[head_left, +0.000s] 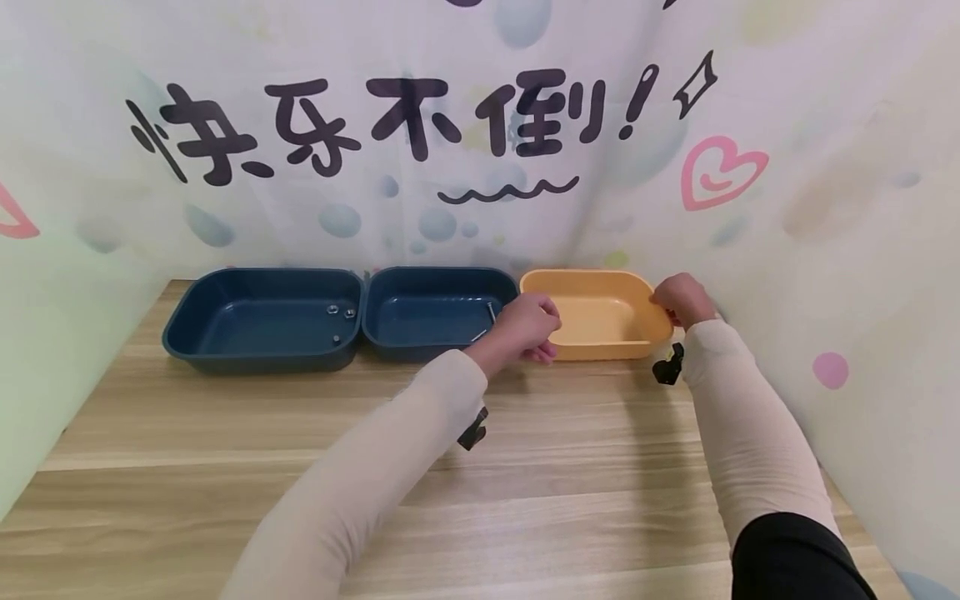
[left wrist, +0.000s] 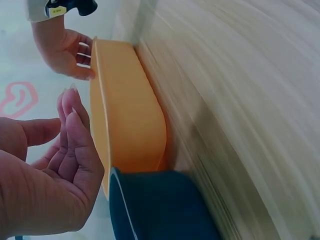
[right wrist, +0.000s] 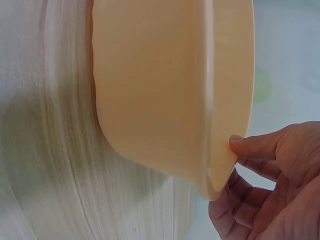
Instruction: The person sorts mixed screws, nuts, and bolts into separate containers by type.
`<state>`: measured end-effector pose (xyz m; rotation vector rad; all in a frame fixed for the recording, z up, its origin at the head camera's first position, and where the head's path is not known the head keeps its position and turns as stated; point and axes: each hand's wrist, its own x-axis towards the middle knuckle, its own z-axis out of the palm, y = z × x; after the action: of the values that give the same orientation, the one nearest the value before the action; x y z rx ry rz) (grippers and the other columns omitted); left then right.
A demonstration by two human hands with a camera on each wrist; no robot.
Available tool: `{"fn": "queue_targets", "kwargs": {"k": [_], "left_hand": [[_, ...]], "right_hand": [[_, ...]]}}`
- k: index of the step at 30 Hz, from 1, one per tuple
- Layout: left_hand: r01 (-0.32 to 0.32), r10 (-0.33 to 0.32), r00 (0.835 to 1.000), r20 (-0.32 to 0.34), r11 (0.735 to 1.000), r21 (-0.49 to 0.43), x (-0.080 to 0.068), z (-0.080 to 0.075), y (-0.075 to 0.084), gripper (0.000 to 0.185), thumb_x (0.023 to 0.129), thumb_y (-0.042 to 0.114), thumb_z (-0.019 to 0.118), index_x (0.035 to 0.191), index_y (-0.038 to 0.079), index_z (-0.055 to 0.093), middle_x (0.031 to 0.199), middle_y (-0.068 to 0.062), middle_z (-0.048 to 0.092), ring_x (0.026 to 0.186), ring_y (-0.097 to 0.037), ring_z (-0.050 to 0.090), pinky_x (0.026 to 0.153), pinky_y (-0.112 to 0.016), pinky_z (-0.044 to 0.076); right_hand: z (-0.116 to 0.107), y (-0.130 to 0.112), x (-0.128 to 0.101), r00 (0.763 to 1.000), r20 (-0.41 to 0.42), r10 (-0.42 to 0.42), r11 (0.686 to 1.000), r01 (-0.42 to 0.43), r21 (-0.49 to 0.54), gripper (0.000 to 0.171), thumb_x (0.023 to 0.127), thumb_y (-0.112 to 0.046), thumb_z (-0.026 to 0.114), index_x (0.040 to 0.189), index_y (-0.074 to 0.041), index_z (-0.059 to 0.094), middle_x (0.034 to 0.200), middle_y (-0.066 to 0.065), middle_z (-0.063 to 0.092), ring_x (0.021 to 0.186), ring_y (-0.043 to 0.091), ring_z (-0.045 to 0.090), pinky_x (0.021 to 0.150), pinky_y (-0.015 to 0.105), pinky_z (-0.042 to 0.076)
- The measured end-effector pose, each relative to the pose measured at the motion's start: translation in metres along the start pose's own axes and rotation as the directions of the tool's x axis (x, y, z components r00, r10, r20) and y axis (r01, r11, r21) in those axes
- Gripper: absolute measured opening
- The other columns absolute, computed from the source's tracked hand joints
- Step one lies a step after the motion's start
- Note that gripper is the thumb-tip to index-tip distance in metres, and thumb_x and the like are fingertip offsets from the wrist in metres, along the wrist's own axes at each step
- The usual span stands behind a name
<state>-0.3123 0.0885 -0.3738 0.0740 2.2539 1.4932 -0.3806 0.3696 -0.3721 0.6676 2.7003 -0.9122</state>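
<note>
Head view above, forward-down; wrist views close, sharing orange tub (head_left: 600,317).

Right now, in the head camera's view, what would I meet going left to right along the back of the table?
Large dark blue tub → smaller dark blue tub → left hand → orange tub → right hand.

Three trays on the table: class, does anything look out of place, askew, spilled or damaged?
Nothing stands out. The two dark blue trays and the orange tray sit level in a row, undamaged, nothing spilled. The right hand touches the orange tray's rim; the left hand is at its near left corner.
</note>
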Motion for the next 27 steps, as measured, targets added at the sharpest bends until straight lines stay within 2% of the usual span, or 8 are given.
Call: {"fn": "queue_targets", "kwargs": {"k": [6,13,16,20,27], "left_hand": [[-0.043,0.042,0.999,0.034,0.999,0.018,-0.013,-0.01,-0.006,0.007,0.097,0.018,0.059,0.101,0.013,0.057,0.063,-0.013,0.067,0.049,-0.019,0.063,0.045,-0.023,0.047],[-0.048,0.038,0.996,0.086,0.991,0.122,-0.035,-0.023,-0.015,0.009,0.098,0.019,0.057,0.105,0.013,0.059,0.063,-0.012,0.065,0.047,-0.018,0.061,0.054,-0.031,0.055],[-0.053,0.036,0.994,0.106,0.985,0.161,-0.043,-0.029,-0.019,0.012,0.098,0.02,0.057,0.107,0.013,0.061,0.061,-0.011,0.064,0.046,-0.018,0.061,0.05,-0.029,0.053],[-0.06,0.039,0.991,0.13,0.985,0.164,-0.051,-0.037,-0.028,0.011,0.098,0.02,0.058,0.105,0.014,0.062,0.059,-0.011,0.063,0.045,-0.018,0.06,0.047,-0.027,0.051],[0.001,-0.024,0.992,0.124,0.984,0.18,-0.06,-0.058,-0.051,0.015,0.097,0.02,0.059,0.108,0.011,0.063,0.061,-0.011,0.063,0.048,-0.018,0.061,0.063,-0.038,0.058]], "right_hand": [[0.002,0.0,-0.003,1.0,-0.005,0.014,1.0,-0.013,0.006,0.032,0.094,-0.015,0.057,0.119,0.003,0.059,0.091,0.013,0.054,0.075,0.026,0.055,0.066,0.029,0.054],[0.004,0.002,-0.001,1.0,0.007,0.005,1.0,-0.005,-0.013,0.03,0.093,-0.016,0.057,0.116,0.004,0.059,0.082,0.011,0.051,0.07,0.023,0.054,0.064,0.028,0.053],[0.001,0.003,-0.001,1.0,0.003,-0.015,0.999,0.016,-0.029,0.03,0.093,-0.015,0.056,0.115,0.005,0.059,0.08,0.01,0.051,0.068,0.022,0.053,0.063,0.029,0.053],[-0.006,0.003,0.0,0.998,-0.026,-0.048,0.996,0.046,-0.071,0.029,0.092,-0.015,0.056,0.11,0.006,0.06,0.074,0.01,0.051,0.062,0.021,0.052,0.062,0.032,0.053],[-0.009,0.001,0.0,0.998,-0.039,-0.056,0.994,0.052,-0.098,0.027,0.092,-0.016,0.057,0.107,0.005,0.062,0.071,0.009,0.051,0.06,0.022,0.053,0.055,0.029,0.05]]}}
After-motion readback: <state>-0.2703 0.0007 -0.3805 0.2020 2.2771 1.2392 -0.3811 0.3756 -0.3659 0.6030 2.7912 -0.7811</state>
